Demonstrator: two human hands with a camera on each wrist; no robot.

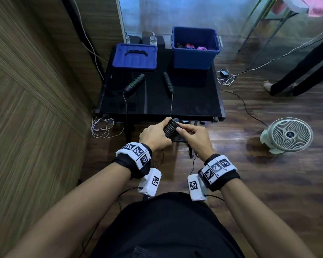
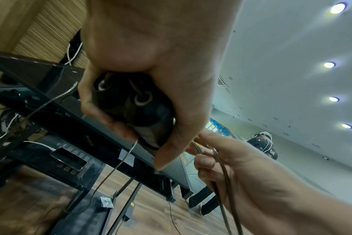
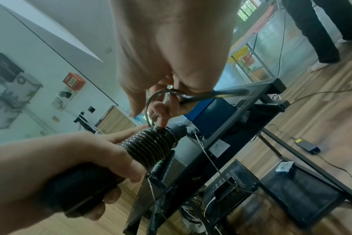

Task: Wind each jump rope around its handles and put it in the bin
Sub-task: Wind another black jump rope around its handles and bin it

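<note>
Head view: winding step is underway. Left hand (image 1: 155, 134) is gripping the paired handles (image 1: 171, 129) just off the table's (image 1: 194, 107) near edge, coil already stacking up. Right hand (image 1: 191, 135) is pinching the loose rope and feeding it on. A second jump rope (image 1: 133, 84) is lying unwound on the table; the bin (image 1: 195, 47) is sitting at the far right, already holding a few bundles.

Left wrist: fingers are wrapping tight round both handle ends (image 2: 129, 101).

Right wrist: thumb and fingers are clamping a rope loop (image 3: 171, 95) above the coil (image 3: 151, 145).

Next, probably: lay the loop on snug, keep tension, tuck the tail.
</note>
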